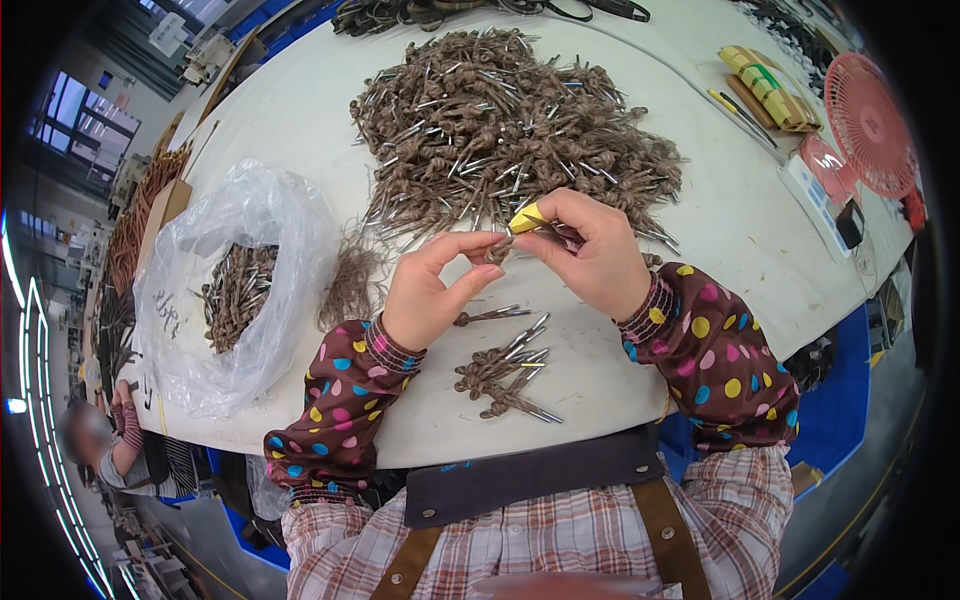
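Over the near middle of the white table (640, 370), my left hand (430, 285) pinches a knotted brown cord piece (496, 252) between thumb and fingers. Close against it, my right hand (600, 255) grips yellow-handled snips (528, 218), whose blades are mostly hidden by the fingers. Beyond both hands rises a large pile of knotted brown cords (500, 130) with silvery metal tips. Below the hands lies a small group of knotted cords (500, 372), and a single cord (492, 315) rests just above that group. Loose brown fibres (352, 285) lie beside my left hand.
A clear plastic bag (270, 195) holding more knotted cords stands open on the left. At right are a pink fan (868, 125), a white scale (812, 205) and a yellow-brown bundle (765, 90). Black straps (430, 12) lie at the far edge. Another person (125, 440) is at far left.
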A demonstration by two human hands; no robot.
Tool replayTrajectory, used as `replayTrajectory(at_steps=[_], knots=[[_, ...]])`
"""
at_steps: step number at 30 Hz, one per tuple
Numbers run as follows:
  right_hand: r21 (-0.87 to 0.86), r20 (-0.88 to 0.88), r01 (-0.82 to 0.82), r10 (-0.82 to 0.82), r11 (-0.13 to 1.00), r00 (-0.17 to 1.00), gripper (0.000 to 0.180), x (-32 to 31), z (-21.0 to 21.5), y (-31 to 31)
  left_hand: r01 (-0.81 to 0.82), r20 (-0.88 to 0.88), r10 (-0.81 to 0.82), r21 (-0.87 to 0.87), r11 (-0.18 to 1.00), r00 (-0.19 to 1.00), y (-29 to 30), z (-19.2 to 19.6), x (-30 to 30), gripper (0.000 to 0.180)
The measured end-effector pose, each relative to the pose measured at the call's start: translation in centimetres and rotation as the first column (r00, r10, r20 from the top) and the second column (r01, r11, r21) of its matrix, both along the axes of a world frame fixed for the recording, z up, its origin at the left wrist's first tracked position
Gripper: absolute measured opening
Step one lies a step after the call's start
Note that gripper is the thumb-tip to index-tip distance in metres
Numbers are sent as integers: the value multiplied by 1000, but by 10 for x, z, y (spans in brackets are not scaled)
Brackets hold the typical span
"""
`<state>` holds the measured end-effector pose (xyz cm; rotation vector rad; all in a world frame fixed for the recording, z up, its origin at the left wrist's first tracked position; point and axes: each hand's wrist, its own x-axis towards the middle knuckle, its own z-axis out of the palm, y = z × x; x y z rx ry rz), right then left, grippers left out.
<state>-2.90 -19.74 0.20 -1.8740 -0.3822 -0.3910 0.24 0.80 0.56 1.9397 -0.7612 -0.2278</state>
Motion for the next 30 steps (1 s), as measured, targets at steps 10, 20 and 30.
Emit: replayTrajectory(at_steps=[10,20,30], knots=[[138,-167,-51,74,989,983,46,0,1,0,-122,99,140,-168,978,985,-2,-9,-1,29],[118,-236,-63,90,991,968,43,-4,3,3,-100,171,129,-168,981,977,-1,-10,-4,31],[368,-87,-93,134,925,987,38,9,-13,0,-86,537,91,-35,996,839,-3,-3,-2,30]])
